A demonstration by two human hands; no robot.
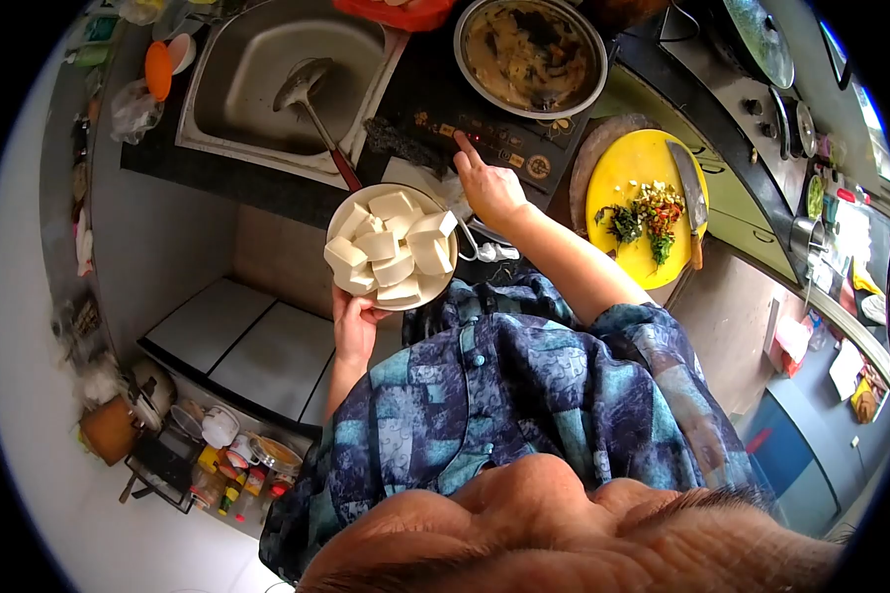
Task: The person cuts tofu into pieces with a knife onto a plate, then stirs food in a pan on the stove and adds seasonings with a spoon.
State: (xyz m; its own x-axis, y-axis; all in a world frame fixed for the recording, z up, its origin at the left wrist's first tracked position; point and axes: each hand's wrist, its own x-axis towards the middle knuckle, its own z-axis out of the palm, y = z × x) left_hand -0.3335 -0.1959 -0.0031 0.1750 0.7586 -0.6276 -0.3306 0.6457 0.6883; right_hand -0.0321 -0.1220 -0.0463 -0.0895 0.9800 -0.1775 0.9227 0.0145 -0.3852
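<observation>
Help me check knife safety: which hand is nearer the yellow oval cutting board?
Right. The right hand is at the flat black cooktop control panel, left of the board. The left hand holds the round pale bowl of white blocks, farther left.

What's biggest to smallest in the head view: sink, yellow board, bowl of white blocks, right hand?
1. Sink
2. Yellow board and bowl of white blocks, too alike to rank
3. Right hand
</observation>
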